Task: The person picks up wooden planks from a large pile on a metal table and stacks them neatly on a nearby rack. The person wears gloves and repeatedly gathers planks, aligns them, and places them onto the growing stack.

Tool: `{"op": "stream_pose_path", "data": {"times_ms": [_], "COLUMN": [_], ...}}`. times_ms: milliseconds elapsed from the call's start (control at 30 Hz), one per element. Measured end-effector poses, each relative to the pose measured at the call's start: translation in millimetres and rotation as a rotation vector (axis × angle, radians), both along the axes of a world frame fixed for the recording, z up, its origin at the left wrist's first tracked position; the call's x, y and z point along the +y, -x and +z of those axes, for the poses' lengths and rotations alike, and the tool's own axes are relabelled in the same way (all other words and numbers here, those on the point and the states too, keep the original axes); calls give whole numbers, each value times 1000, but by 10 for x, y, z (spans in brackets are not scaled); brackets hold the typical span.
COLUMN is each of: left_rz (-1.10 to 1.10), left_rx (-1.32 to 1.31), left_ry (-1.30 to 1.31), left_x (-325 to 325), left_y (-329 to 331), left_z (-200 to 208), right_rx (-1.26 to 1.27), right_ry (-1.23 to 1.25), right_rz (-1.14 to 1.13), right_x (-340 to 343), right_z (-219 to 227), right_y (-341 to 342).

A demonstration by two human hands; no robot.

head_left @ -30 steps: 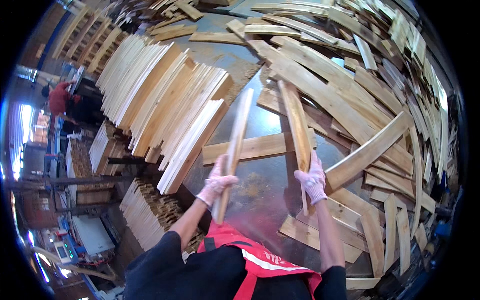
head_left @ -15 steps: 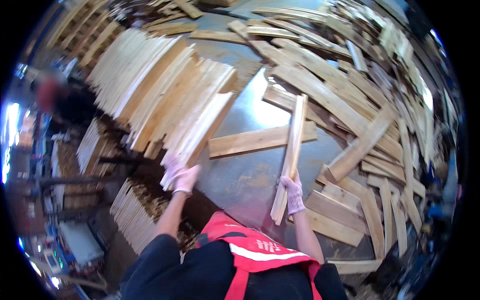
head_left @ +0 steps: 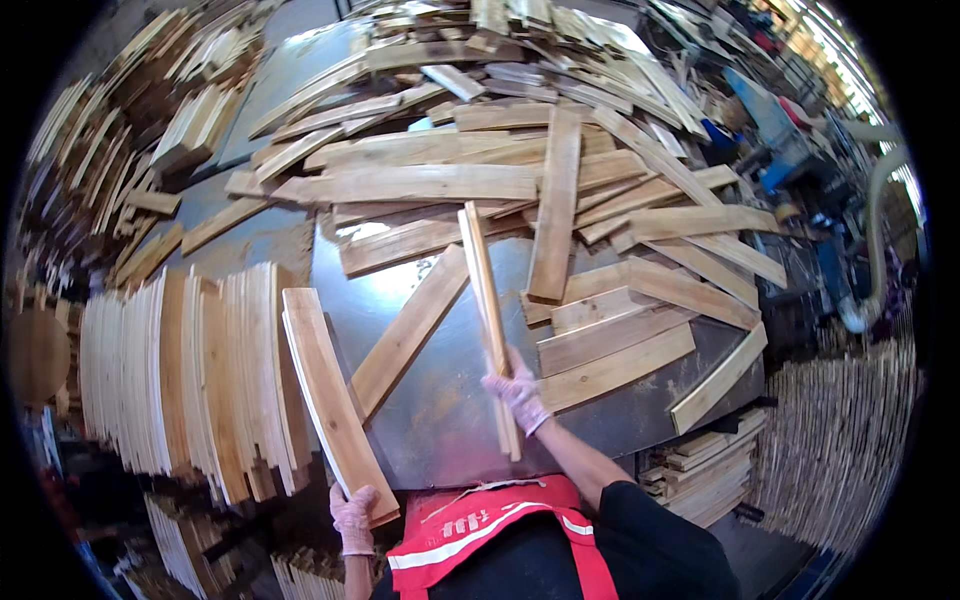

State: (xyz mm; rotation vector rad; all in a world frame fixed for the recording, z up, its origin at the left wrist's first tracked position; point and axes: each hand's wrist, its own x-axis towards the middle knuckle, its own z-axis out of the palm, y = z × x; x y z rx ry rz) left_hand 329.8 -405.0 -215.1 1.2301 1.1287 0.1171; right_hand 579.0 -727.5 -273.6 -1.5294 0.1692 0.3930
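My gloved left hand is closed round the near end of a wooden board that leans off the right end of a long row of boards. A second pale edge shows along its left side, so it may be more than one board. In my gloved right hand a narrow pair of wooden boards stands on edge, gripped toward the near end. Their far end reaches over the metal table. Between the two hands a loose board lies slantwise on the tabletop.
The metal table carries a heap of loose boards at its far side and right. The board row stands upright at the left edge. Stacked boards stand low at the right, beside machinery with a pale hose.
My view has swung, so the table now sits more squarely ahead. The board in my left hand has tilted away from the row. My right hand keeps its hold on the narrow boards.
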Motion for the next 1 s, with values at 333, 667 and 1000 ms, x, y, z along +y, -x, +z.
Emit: {"op": "stream_pose_path", "data": {"times_ms": [333, 667, 1000], "left_rz": [-815, -941, -1100], "left_rx": [267, -126, 497], "left_ry": [-667, -881, -1135], "left_x": [-1296, -584, -808], "left_y": [-993, -2274, -3128], "left_z": [-322, -453, -480], "right_rx": [9, -193, -141], "right_ry": [819, 701, 1230], "right_rz": [352, 547, -72], "right_x": [160, -347, -480], "right_z": [-67, 122, 83], "right_y": [421, 314, -2765]}}
